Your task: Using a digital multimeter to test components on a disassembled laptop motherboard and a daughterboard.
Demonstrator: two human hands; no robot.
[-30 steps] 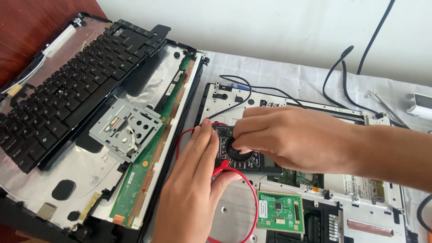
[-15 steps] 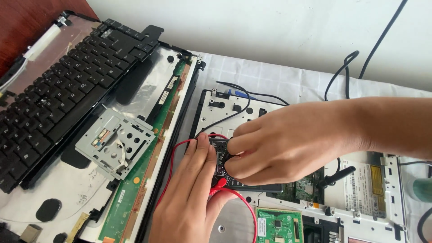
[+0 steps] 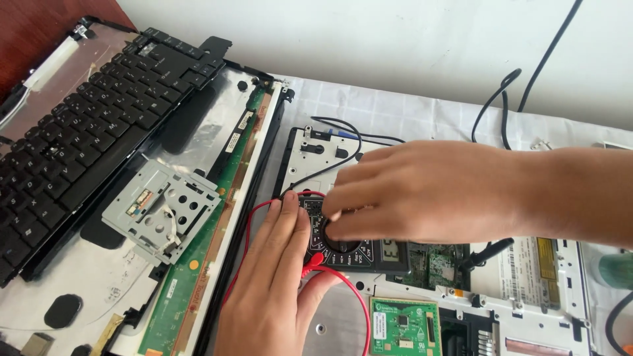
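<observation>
White wall up top, checkered cloth over the table (image 3: 409, 109). Far left sits a detached black keyboard (image 3: 79, 132), then a metal drive bracket (image 3: 161, 209) lying on the laptop's opened lid next to a long green board strip (image 3: 214, 217). Left hand (image 3: 273, 290) lies flat, fingers pressed together along the left edge of a black multimeter (image 3: 359, 254), red lead (image 3: 349, 290) looping round it. Right hand (image 3: 428, 191) comes over the top, fingers pinching the meter's dial. Small green circuit board (image 3: 403, 325) sits just below.
</observation>
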